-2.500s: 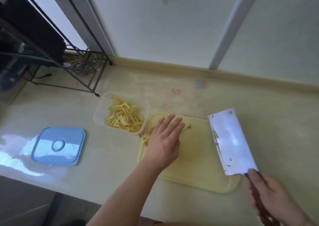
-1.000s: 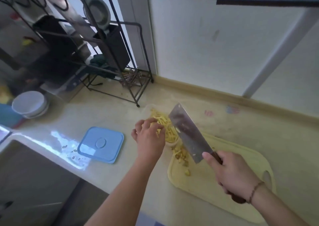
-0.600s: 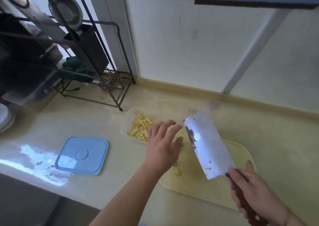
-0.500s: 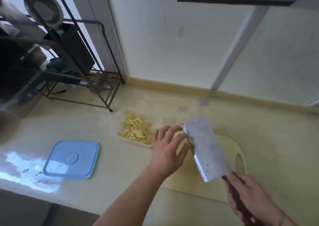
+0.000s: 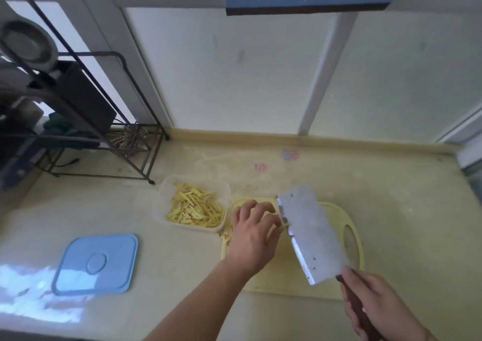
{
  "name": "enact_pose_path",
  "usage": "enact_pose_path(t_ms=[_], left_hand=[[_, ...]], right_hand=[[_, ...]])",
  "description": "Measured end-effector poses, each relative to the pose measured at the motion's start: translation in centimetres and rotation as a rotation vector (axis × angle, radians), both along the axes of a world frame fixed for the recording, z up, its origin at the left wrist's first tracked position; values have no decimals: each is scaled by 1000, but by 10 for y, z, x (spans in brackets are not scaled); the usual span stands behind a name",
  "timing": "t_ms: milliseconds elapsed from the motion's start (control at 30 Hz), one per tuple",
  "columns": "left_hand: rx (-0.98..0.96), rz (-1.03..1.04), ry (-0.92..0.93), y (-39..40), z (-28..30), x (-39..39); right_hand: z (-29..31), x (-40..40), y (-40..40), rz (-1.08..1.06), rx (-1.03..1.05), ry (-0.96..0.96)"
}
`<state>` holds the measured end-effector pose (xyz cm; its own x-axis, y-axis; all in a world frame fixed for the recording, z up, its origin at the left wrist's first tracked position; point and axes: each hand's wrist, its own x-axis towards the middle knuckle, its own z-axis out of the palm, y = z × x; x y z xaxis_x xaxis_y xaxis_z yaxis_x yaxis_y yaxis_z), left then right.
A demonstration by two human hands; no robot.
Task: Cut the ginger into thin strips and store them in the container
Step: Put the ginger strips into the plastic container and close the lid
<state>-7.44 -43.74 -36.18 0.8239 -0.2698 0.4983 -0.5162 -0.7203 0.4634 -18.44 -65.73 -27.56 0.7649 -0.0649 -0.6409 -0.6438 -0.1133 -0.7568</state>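
One tub [image 5: 159,205] stood on the counter [image 5: 407,210], one blue lid [image 5: 96,263] lay flat well to its left, one yellow board [image 5: 281,275] sat just right of the tub, and one cleaver [image 5: 311,232] was above that board. The ginger [image 5: 196,208] was a loose heap of thin pale-yellow strips lying every which way in the clear tub, filling most of its floor; a few stray strips [image 5: 227,237] lay at the board's left edge beside the tub. Two hands were at work. The left hand [image 5: 254,236] hovered over the board's left end, fingers loosely curled and spread toward the blade's edge, and whether it pinched a strip I could not tell. The right hand [image 5: 375,306] was wrapped round the cleaver's dark handle, the blade tilted with its broad grey face up and specks stuck to it. One black wire rack [image 5: 104,142] stood at the back left of the counter
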Motion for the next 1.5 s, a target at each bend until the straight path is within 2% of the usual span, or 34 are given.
enact_pose_path(t_ms=[167,333,467,633,767,867,967,1033,1100,1167,1233,1333,1433,1500], left_hand=[[96,140,202,-27,-18,-28],[246,165,235,-45,-31,-38],[235,239,258,-49,-29,-40],[33,284,329,-48,-20,-48],[45,285,332,-26,-11,-55],[33,299,320,-2,-4,-61],[-76,309,323,27,5,-67],[-130,329,304,52,11,-71],[-136,380,284,85,15,-74],[-126,441,273,127,17,-78],[-140,535,280,176,19,-79],[-200,766,431,248,26,-78],[-185,921,602,310,26,-73],[-127,901,710,339,24,-67]], right_hand=[[-27,-16,9,-167,-153,0],[-37,-21,7,-141,-232,-20],[-50,-15,-12,21,-429,-3],[-53,-4,-33,410,-723,32],[-52,9,-41,663,-923,23],[-63,12,-48,740,-1033,12],[-64,18,-45,802,-1049,38],[-48,29,-18,758,-1067,-82],[-21,39,34,804,-1032,-208],[-6,43,97,872,-808,-271],[-8,48,159,904,-544,-254],[-21,61,251,840,-320,-203],[-43,74,324,689,-301,-167],[-56,81,355,616,-334,-124]])
